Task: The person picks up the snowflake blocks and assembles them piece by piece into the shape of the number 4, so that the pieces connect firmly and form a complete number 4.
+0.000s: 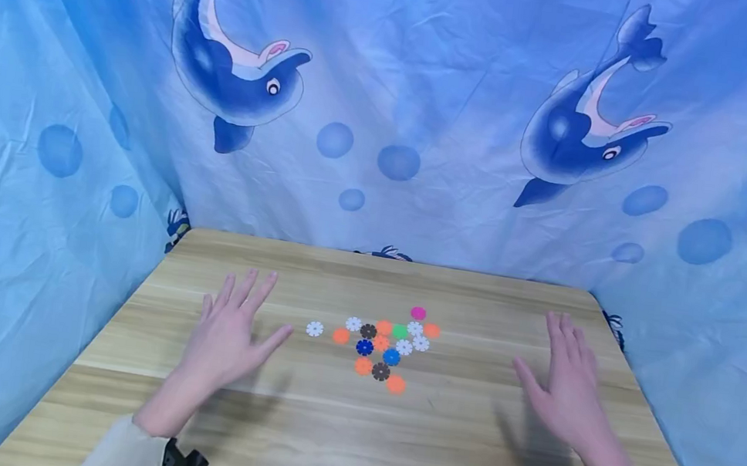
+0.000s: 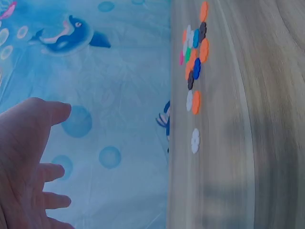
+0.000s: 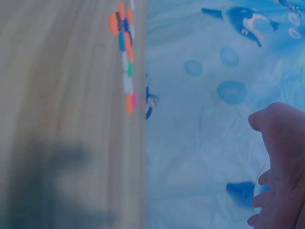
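Note:
Several flat notched discs lie spread in a loose group at the middle of the wooden table, among them a dark blue disc (image 1: pixel 365 348), a green disc (image 1: pixel 399 332), a pink disc (image 1: pixel 418 313) and an orange disc (image 1: pixel 396 384). A white disc (image 1: pixel 315 328) lies apart at the group's left end. My left hand (image 1: pixel 225 335) hovers over the table left of that white disc, fingers spread, holding nothing. On the other side, my right hand (image 1: pixel 567 389) is held above the table, well right of the discs, its fingers extended and thumb apart, also holding nothing.
The wooden table (image 1: pixel 348 440) reaches back to a blue curtain (image 1: pixel 473 105) printed with dolphins and bubbles. Curtain also hangs along the left and right table edges. A black device (image 1: pixel 184 464) is strapped on the left wrist.

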`<state>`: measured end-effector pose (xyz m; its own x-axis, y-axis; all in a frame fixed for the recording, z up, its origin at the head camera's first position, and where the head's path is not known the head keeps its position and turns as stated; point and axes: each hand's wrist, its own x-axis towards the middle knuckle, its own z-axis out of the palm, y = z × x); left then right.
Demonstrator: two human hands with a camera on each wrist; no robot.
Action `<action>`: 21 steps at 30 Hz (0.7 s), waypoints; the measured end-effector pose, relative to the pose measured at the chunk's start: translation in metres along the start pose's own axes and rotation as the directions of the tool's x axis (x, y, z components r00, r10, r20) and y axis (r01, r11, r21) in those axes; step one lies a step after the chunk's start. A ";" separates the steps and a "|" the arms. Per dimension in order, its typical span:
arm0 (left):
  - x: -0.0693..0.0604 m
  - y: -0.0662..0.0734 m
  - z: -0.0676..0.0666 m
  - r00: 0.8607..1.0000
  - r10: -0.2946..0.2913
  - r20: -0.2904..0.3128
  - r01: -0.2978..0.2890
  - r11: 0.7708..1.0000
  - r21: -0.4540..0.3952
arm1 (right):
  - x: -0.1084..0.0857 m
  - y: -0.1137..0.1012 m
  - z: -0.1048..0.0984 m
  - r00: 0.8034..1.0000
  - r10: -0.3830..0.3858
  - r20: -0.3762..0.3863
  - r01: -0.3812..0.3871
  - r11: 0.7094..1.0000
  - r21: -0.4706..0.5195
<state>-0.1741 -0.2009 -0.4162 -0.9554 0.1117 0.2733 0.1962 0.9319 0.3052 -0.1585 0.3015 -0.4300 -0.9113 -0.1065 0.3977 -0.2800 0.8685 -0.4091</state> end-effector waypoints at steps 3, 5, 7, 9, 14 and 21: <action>0.006 0.003 0.003 0.999 0.039 0.012 -0.039 0.999 -0.001 | 0.014 -0.010 0.003 0.999 -0.046 -0.019 0.046 0.999 0.017; 0.012 0.005 0.007 0.998 0.061 0.015 -0.061 0.998 -0.004 | 0.024 -0.018 0.007 0.998 -0.065 -0.025 0.066 0.998 0.020; 0.018 0.007 0.010 0.997 0.080 0.013 -0.079 0.997 -0.016 | 0.032 -0.027 0.011 0.996 -0.090 -0.024 0.091 0.996 0.026; 0.023 0.010 0.014 0.996 0.086 0.024 -0.085 0.996 -0.029 | 0.040 -0.036 0.016 0.994 -0.107 -0.011 0.107 0.994 0.033; 0.037 0.014 0.026 0.994 0.078 0.073 -0.071 0.993 -0.093 | 0.054 -0.056 0.033 0.992 -0.118 0.040 0.115 0.991 0.073; 0.049 0.012 0.049 0.989 0.074 0.125 -0.054 0.985 -0.161 | 0.068 -0.080 0.058 0.984 -0.153 0.093 0.143 0.984 0.107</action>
<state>-0.2293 -0.1677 -0.4440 -0.9582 0.2231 0.1788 0.2803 0.8568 0.4329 -0.2159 0.1963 -0.4178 -0.8817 -0.2826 0.3778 -0.4380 0.7877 -0.4332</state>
